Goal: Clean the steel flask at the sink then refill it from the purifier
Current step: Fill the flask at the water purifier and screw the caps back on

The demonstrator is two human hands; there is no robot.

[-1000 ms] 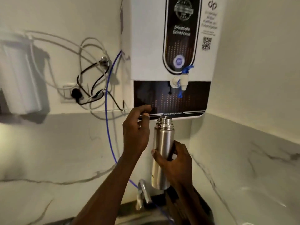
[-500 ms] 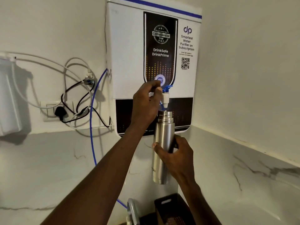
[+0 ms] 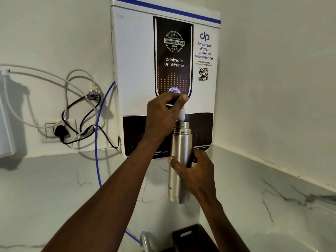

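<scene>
Below the purifier [image 3: 138, 70] tap [image 3: 181, 114] pinched by left hand [image 3: 161, 117] fingers, the flask [image 3: 179, 166] stands upright, mouth up, right hand [image 3: 195, 174] fingers wrapped around it.

The white purifier [image 3: 134, 70] is mounted on the painted wall [image 3: 45, 33] at the corner, just above a marble-patterned backsplash [image 3: 54, 188]. A socket plate [image 3: 47, 130] is set into the wall to its left, with a black plug [image 3: 61, 132] inserted, and a blue tube [image 3: 96, 142] is hung down between them.
</scene>
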